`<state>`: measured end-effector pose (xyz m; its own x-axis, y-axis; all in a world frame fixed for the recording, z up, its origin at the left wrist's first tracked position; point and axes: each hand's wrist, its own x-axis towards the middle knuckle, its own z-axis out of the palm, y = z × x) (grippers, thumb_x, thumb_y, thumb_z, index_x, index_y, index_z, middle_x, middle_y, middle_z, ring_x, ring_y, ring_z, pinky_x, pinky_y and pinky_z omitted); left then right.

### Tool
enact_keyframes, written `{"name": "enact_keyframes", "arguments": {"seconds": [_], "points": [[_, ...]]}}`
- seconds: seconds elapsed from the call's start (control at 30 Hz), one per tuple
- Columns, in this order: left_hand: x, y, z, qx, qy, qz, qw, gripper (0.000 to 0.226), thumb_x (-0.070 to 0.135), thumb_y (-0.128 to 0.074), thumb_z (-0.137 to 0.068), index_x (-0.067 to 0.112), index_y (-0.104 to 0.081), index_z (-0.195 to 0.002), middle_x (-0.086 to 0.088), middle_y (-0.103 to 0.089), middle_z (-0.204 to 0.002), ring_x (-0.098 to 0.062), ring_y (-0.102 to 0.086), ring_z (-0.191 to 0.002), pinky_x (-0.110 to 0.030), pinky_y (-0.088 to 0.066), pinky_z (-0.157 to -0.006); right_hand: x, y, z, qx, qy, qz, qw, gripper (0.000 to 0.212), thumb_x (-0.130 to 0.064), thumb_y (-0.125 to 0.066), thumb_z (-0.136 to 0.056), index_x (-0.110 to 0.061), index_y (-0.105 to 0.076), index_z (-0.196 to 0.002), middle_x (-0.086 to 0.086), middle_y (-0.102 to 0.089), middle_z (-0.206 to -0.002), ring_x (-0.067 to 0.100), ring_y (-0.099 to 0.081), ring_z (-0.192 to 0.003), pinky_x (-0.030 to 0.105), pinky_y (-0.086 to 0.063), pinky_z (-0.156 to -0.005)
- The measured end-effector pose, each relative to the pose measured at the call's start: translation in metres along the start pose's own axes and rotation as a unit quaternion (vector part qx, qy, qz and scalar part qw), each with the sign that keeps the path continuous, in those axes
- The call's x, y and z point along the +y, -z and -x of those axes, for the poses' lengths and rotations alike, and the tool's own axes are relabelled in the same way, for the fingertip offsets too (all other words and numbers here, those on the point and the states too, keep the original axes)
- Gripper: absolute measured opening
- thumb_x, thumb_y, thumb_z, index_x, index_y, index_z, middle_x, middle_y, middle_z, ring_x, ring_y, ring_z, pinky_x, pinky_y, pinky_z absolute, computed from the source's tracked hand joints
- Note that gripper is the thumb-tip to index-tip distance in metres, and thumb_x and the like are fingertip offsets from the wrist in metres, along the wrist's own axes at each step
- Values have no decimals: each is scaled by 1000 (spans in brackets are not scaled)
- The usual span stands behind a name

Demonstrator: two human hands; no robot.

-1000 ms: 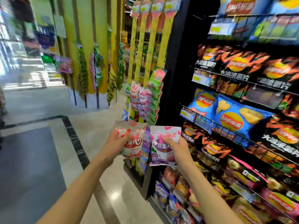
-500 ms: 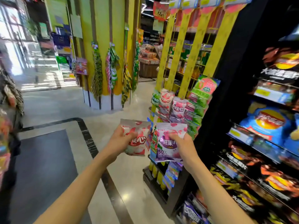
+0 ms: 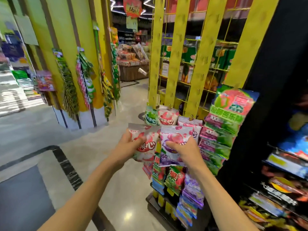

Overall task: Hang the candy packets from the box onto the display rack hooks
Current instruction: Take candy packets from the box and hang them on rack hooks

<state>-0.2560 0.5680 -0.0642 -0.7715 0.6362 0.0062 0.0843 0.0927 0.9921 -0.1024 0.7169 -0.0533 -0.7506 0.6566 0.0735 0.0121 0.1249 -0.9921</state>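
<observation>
Yellow display rack [image 3: 173, 67] now fills the view; both hands keep their packets.

Rack hooks [image 3: 191, 116] hidden behind hung packets — shelf bags [image 3: 275, 194] at right blurred, labels unreadable.

A glossy white-and-red candy packet with a silver top edge [image 3: 145, 144] is held upright beside a white-and-purple candy packet marked 50% [image 3: 175, 145], their edges touching. Both sit just before the yellow-slatted display rack [image 3: 173, 64], where similar packets [image 3: 168, 116] already hang.
</observation>
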Motion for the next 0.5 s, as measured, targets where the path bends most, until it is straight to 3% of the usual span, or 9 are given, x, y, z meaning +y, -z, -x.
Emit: {"name": "enact_keyframes", "arguments": {"seconds": [0.03, 0.1, 0.2, 0.27, 0.33, 0.4, 0.5], "points": [[2, -2, -14, -8, 2, 0, 1000, 18, 19, -65, -99, 22, -55, -114, 11, -77, -78, -2, -74, -68, -18, -54, -50, 0, 0, -9, 10, -4, 11, 1000, 49, -33, -82, -85, -15, -43, -109, -13, -53, -106, 0, -58, -90, 46, -56, -94], [4, -5, -38, -28, 2, 4, 1000, 13, 19, -64, -99, 26, -54, -105, 13, -75, -73, 1, -72, -62, -14, -51, -46, -2, 1, -24, 42, -18, 34, 998, 70, -43, -83, -81, -10, -42, -127, -5, -51, -128, 14, -56, -107, 51, -54, -97], [-2, -6, -78, -62, -5, 7, 998, 18, 17, -66, -98, 26, -55, -110, 3, -75, -97, 0, -73, -67, -15, -53, -50, 4, -2, -44, 86, -34, 42, 995, 58, -43, -83, -81, -13, -46, -114, 4, -55, -117, 24, -58, -104, 50, -52, -88], [-7, -6, -102, -86, -18, 13, 996, 18, 14, -66, -98, 27, -57, -107, 3, -74, -102, 1, -73, -70, -16, -54, -54, 6, -4, -53, 107, -46, 54, 992, 55, -42, -81, -83, -13, -43, -110, 3, -50, -110, 22, -52, -100, 42, -47, -82], [-11, -6, -124, -120, -18, 19, 992, 20, 16, -67, -97, 29, -57, -107, 3, -74, -106, -2, -73, -82, -20, -55, -64, 4, -10, -63, 135, -49, 61, 988, 64, -42, -79, -85, -11, -40, -125, 6, -47, -127, 22, -48, -113, 42, -44, -92], [-15, -2, -147, -173, -18, 31, 984, 25, 24, -71, -95, 28, -57, -115, -1, -73, -115, -12, -73, -98, -27, -56, -75, 7, -15, -76, 170, -54, 65, 982, 88, -41, -76, -88, -2, -26, -149, 7, -35, -151, 18, -39, -126, 36, -38, -100], [-17, 5, -179, -231, -19, 39, 972, 51, 47, -80, -80, 31, -56, -122, 3, -72, -120, -13, -72, -104, -34, -58, -86, 2, -32, -88, 196, -85, 92, 973, 108, -45, -75, -87, -4, -6, -159, 5, -14, -167, 20, -26, -147, 36, -32, -109]]}}
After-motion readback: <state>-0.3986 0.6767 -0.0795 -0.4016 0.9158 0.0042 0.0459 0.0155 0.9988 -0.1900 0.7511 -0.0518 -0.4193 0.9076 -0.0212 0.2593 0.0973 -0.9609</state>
